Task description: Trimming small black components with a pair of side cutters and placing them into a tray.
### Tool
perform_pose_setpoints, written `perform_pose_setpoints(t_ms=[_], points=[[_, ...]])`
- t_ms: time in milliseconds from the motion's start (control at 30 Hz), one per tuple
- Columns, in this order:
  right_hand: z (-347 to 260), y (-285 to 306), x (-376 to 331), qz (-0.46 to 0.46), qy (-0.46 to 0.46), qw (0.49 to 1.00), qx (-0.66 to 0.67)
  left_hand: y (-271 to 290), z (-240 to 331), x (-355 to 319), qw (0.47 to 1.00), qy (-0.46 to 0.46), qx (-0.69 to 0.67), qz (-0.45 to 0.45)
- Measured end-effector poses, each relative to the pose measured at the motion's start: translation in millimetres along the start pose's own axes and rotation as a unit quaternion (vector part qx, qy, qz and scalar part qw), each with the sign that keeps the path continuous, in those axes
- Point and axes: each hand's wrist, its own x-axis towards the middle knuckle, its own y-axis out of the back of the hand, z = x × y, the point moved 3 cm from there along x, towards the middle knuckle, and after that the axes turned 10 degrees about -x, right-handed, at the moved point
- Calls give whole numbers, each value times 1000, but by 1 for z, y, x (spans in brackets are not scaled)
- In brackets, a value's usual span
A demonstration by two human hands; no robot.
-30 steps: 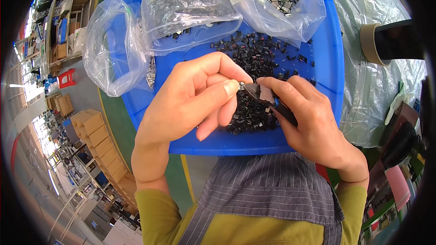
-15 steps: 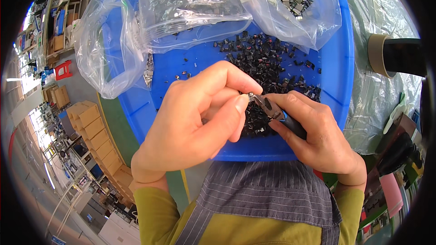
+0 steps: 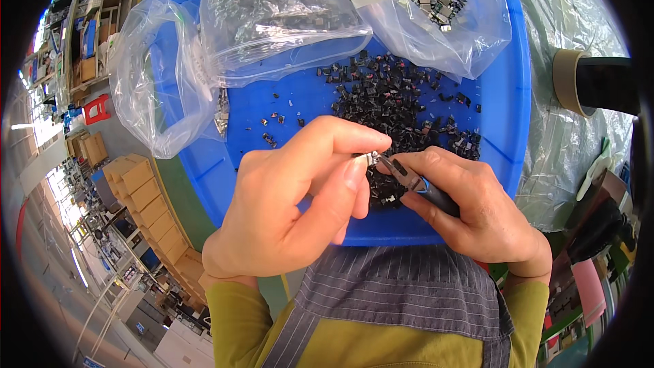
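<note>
Between thumb and fingertips my left hand (image 3: 300,194) pinches a small metal part (image 3: 372,157), silvery and too small to name. My right hand (image 3: 470,208) is wrapped round a pair of pliers or nippers (image 3: 411,178) with dark handles. Their jaw tips meet the small part at my left fingertips; whether the jaws are closed on it I cannot tell. Under both hands lies a heap of small black pieces (image 3: 381,102) in a blue tray (image 3: 521,116). Part of the heap is hidden by my hands.
An open clear bag (image 3: 470,34) holds many small silvery-green parts at the tray's far right. Another filled zip bag (image 3: 279,20) lies beside it. A crumpled clear bag (image 3: 163,82) hangs over the left rim. Right of the tray is a roll of tape (image 3: 567,83).
My left hand has shifted slightly down and left, with the small part still pinched. The pliers have moved a little with it, their tips staying at the part.
</note>
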Motion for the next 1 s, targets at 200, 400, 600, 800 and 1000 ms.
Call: perform_pose_setpoints(t_ms=[200, 400, 600, 800, 1000], points=[[1, 0, 0, 5, 13, 1000, 1, -1, 2, -2, 1000, -13, 19, 3], [1, 0, 0, 6, 17, 1000, 5, 3, 1, -1, 1000, -13, 17, -20], [3, -1, 0, -13, 19, 999, 36, 1, 2, 3, 999, -5, -2, -33], [1, 0, -2, -45, 9, 996, 72, -1, 1, 2, 998, 9, -60, -1], [0, 1, -1, -42, 3, 997, 57, -1, -1, 2, 999, 5, -49, 0]])
